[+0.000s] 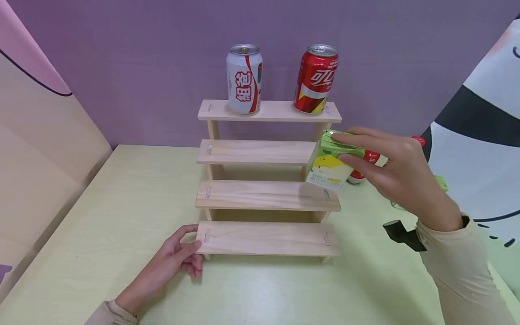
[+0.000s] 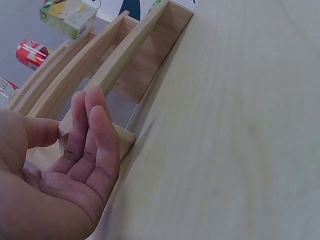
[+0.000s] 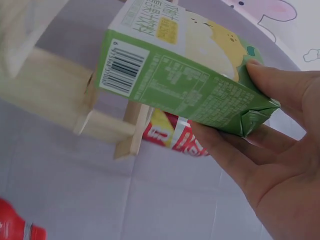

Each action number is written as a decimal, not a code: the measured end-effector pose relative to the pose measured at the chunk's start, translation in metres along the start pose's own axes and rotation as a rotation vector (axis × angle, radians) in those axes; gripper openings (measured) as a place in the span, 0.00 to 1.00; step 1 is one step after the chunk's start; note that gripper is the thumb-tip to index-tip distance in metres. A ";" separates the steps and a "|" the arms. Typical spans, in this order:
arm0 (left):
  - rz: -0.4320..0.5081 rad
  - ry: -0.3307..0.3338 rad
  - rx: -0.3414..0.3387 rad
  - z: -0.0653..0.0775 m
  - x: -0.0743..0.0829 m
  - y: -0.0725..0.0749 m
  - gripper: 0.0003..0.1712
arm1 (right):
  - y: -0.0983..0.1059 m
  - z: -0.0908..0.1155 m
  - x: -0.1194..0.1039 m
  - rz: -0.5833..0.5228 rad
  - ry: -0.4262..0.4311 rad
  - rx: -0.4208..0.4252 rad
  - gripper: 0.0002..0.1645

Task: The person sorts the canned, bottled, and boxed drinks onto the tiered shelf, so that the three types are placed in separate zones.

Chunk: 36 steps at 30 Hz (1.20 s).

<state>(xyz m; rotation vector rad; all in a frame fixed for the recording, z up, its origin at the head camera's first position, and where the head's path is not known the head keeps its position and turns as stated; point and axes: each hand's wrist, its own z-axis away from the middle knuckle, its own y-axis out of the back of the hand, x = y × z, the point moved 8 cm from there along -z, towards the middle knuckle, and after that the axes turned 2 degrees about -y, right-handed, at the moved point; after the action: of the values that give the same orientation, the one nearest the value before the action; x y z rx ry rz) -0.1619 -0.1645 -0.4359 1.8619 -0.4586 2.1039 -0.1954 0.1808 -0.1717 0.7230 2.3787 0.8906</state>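
A green juice carton (image 1: 328, 166) is tilted in the air over the right side of a wooden stepped rack (image 1: 268, 237). My right hand (image 1: 402, 169) grips the carton near its top end, thumb on one side and fingers on the other. In the right wrist view the carton's barcode side (image 3: 165, 80) shows. At the rack's lowest step, my left hand (image 1: 174, 257) pinches the left end between thumb and fingers. On the top step stand a white can (image 1: 244, 83) at centre-left and a red cola can (image 1: 316, 81) at the right.
Partly hidden behind the right hand is a red-and-white object (image 1: 357, 177). A red bottle (image 3: 17, 225) appears at the corner of the right wrist view. A black strap-like piece (image 1: 404, 235) sticks out by the right cuff. A purple backdrop (image 1: 162, 67) stands behind the table (image 1: 101, 216).
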 end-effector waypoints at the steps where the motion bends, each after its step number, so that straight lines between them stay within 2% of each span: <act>1: 0.003 -0.001 -0.001 0.000 0.000 0.000 0.30 | -0.002 -0.003 -0.002 -0.010 0.001 0.001 0.36; 14: -0.003 0.017 0.013 0.000 -0.002 0.000 0.28 | -0.019 -0.038 -0.021 -0.090 0.059 0.070 0.28; 22: -0.011 0.013 0.018 0.000 -0.003 0.002 0.28 | -0.037 -0.062 -0.029 -0.146 0.059 0.042 0.24; 29: -0.006 -0.004 0.004 0.000 -0.002 0.001 0.28 | -0.054 -0.078 -0.037 -0.147 0.086 0.035 0.23; 36: -0.003 0.001 0.005 -0.001 -0.003 0.001 0.28 | -0.075 -0.093 -0.041 -0.245 0.132 0.007 0.22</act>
<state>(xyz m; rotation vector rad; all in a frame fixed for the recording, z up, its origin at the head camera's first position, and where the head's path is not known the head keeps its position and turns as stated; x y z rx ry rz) -0.1624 -0.1653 -0.4392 1.8635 -0.4500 2.1054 -0.2446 0.0657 -0.1519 0.3733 2.5187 0.8473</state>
